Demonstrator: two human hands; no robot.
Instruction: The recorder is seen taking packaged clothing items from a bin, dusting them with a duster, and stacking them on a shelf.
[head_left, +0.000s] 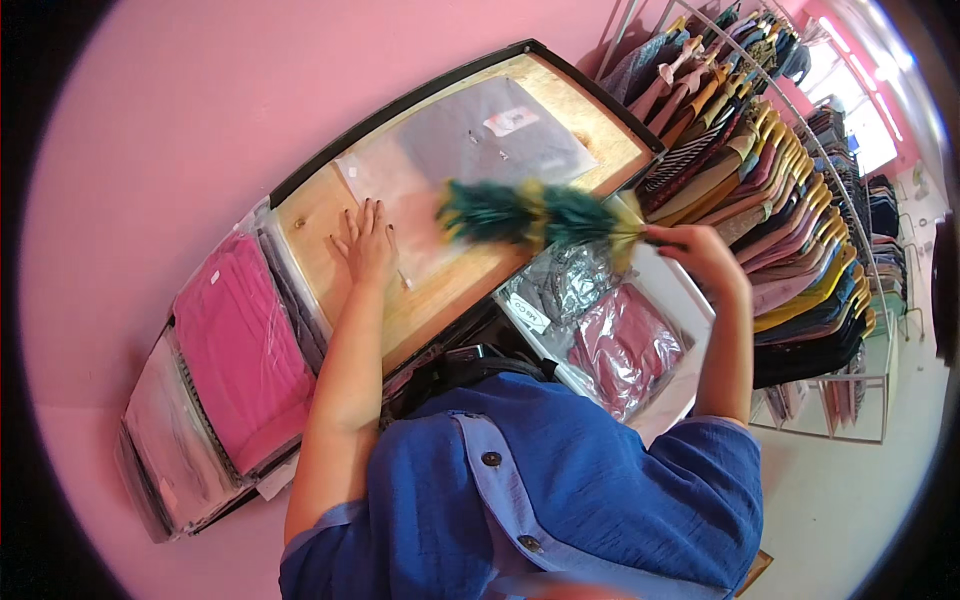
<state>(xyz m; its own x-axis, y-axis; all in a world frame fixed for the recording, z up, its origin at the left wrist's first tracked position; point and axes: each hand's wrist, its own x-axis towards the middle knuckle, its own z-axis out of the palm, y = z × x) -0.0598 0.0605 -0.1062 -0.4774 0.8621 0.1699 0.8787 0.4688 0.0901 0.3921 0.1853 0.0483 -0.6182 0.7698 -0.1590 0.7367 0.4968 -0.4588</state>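
Observation:
My right hand (694, 251) grips the handle of a green and yellow feather duster (536, 215). The duster is blurred and extends leftward over the wooden tabletop (442, 322). On the wood lies a clear plastic garment bag (375, 187) with a folded grey garment (491, 135) at its far end. My left hand (366, 244) rests with fingers spread on the near left part of this bag and the wood beside it, holding nothing. The duster's head hides part of the bag; whether it touches the plastic I cannot tell.
A packaged pink garment (240, 352) and other bagged clothes (176, 435) are at the left. Close by my right arm, a white box (675, 277) holds plastic-wrapped clothes (626, 345). Clothes on hangers (780, 210) fill a metal rack at the right. A pink wall (187, 97) stands behind.

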